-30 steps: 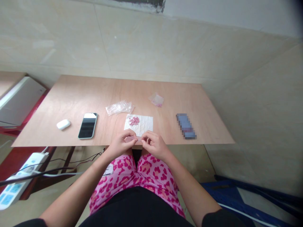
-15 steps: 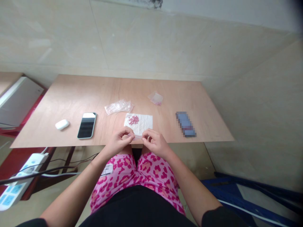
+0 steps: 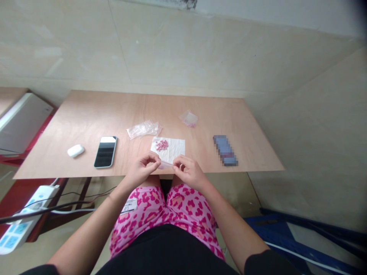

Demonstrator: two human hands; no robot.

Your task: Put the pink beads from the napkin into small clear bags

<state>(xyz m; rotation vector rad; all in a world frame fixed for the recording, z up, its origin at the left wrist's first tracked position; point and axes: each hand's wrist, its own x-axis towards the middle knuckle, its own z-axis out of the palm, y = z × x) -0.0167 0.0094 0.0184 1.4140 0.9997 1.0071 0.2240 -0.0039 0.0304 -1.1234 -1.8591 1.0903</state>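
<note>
Between my hands, at the table's front edge, is a small clear zip bag (image 3: 165, 164) with a pinkish top strip. My left hand (image 3: 145, 166) pinches its left end between thumb and forefinger. At the other end, my right hand (image 3: 187, 170) is closed on the bag's right corner. Just beyond the fingers lies a white paper sheet (image 3: 176, 147), bearing a cluster of small pink beads (image 3: 162, 145) at its upper left. Whether anything is inside the held bag I cannot tell.
Clear plastic bags (image 3: 143, 130) lie in a pile behind the sheet. Farther right are small bags with pink beads (image 3: 190, 119). A phone (image 3: 106, 152) and a white earbud case (image 3: 76, 151) are on the left, a pixelated dark object (image 3: 225, 150) on the right. A power strip (image 3: 27, 219) sits below left.
My left fingers have shifted slightly along the bag's top, and more of the bag now shows between my hands. The right hand stays almost in place.
</note>
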